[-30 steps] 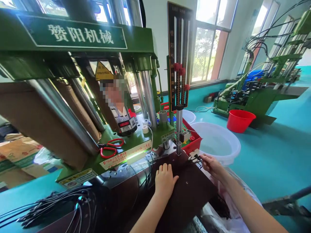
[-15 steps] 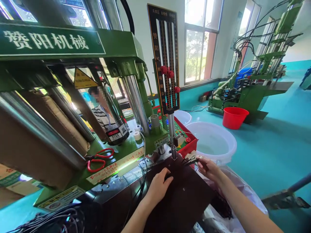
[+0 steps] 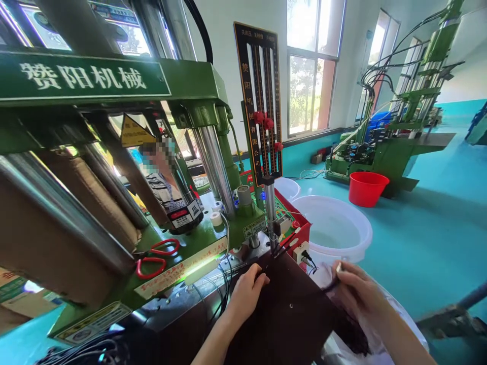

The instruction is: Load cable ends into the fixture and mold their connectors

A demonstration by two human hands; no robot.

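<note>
My left hand (image 3: 248, 289) rests over the dark brown tabletop (image 3: 292, 329), fingers curled round a few thin dark cables (image 3: 280, 249). Their pale ends point away toward the red control box. Farther right, my right hand (image 3: 355, 289) pinches a dark cable (image 3: 330, 287); a small white tip shows at its fingertips. Below that hand lies a translucent plastic bag (image 3: 395, 314) with dark cables in it. The part of the cables inside my left palm is hidden.
A green press (image 3: 190, 81) stands at the left, with red-handled scissors (image 3: 158, 258) on its bed. The red control box (image 3: 302, 225) and a plug socket (image 3: 300, 252) sit beyond the table. A white tub (image 3: 335, 223) and red bucket (image 3: 368, 188) stand on the floor. A person is behind the press.
My right hand has moved right and toward me, away from the pale-ended cables, and now pinches a dark cable above the bag. My left hand has hardly moved. The view has tilted slightly.
</note>
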